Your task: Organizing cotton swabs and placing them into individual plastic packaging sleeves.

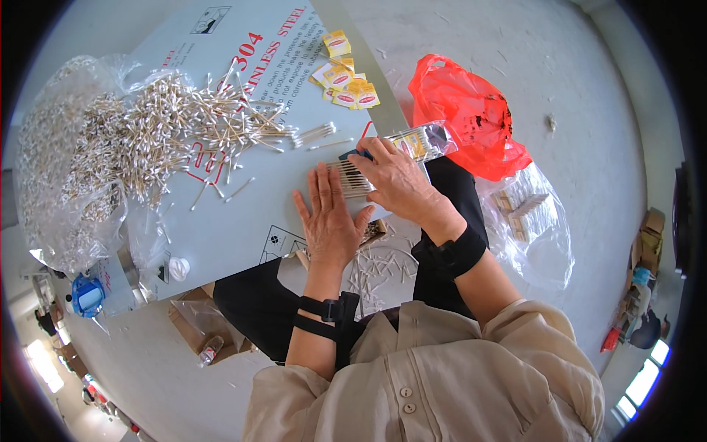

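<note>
A neat row of cotton swabs (pixel 352 180) lies side by side near the table's right edge, between my two hands. My left hand (pixel 328 221) rests flat, fingers stretched out, its fingertips against the row's left end. My right hand (pixel 398 177) curls over the row's right end, fingers and thumb bent around the swabs. A small dark blue piece (pixel 347 155) shows by its fingertips, mostly hidden. Just beyond this hand is a clear packet of swabs with a yellow label (pixel 421 142). A few loose swabs (pixel 315 134) lie ahead of my left hand.
A big heap of loose cotton swabs (pixel 169 121) spills from a clear bag (pixel 59 147) at left. Yellow-and-white cards (pixel 346 81) lie at the far edge. A red plastic bag (pixel 464 110) and a clear bag of packets (pixel 530 221) are at right. Swabs (pixel 379 276) litter the floor below.
</note>
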A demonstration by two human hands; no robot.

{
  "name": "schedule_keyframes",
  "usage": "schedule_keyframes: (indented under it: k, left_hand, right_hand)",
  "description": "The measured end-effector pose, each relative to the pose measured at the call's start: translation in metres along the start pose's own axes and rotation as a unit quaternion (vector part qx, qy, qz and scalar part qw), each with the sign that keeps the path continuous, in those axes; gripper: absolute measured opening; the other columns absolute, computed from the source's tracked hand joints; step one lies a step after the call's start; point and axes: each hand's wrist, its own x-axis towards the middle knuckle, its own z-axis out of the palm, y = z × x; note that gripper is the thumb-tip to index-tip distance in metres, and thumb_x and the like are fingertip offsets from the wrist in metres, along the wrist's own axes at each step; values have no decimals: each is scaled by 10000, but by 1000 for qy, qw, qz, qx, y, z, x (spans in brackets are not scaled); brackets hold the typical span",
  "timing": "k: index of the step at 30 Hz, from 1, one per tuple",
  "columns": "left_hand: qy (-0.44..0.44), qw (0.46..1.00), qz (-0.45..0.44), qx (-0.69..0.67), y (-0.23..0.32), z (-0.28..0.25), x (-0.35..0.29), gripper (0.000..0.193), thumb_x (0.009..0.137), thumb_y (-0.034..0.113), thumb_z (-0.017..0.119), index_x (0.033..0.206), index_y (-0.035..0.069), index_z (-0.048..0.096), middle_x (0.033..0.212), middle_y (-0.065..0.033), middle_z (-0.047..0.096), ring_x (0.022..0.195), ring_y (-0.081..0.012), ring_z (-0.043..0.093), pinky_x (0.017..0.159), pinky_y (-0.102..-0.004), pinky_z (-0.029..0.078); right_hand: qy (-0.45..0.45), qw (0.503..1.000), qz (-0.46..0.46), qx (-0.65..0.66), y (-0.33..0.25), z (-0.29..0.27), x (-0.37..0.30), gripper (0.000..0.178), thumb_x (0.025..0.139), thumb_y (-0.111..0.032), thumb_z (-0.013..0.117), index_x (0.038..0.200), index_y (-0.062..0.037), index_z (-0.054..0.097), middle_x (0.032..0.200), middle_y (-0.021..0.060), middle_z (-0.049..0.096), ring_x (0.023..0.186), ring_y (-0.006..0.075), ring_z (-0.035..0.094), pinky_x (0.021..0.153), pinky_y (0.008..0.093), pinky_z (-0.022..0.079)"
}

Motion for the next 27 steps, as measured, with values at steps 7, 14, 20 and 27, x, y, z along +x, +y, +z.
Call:
schedule_keyframes:
  k: [7, 14, 20, 27]
  left_hand:
    - [7, 1000, 6, 1, 2, -1, 4, 942, 858, 532, 636, 1519, -11, 243, 1600, -183, 211, 1495, -354, 161, 1171, -594, 105]
    - [-3, 1000, 22, 17, -1, 1, 13, 874, 929, 540, 531, 1526, -21, 226, 1611, -191, 189, 1503, -342, 148, 1179, -581, 98]
    - [-6, 1000, 17, 24, 0, 4, 15, 864, 916, 532, 555, 1523, -8, 261, 1607, -183, 216, 1500, -329, 175, 1184, -574, 100]
    - [-24, 999, 15, 28, 4, 4, 16, 855, 957, 536, 481, 1540, -17, 189, 1614, -197, 171, 1507, -337, 131, 1195, -547, 78]
  right_hand:
    - [-8, 1000, -27, -3, 13, 1, 1, 575, 650, -80, 817, 1192, -43, 629, 1202, 118, 534, 1140, 304, 541, 922, 406, 488]
    - [42, 998, -36, -18, 13, -1, 2, 589, 643, -138, 833, 1191, -51, 633, 1165, 97, 554, 1094, 291, 554, 902, 392, 501]
    - [37, 997, -64, -37, 21, -2, 5, 606, 640, -184, 837, 1202, -82, 634, 1142, 68, 559, 1099, 277, 538, 924, 401, 483]
    - [131, 984, 33, -112, 53, -18, -10, 556, 881, -391, 640, 1361, -131, 534, 1453, 108, 453, 1372, 307, 385, 1140, 509, 271]
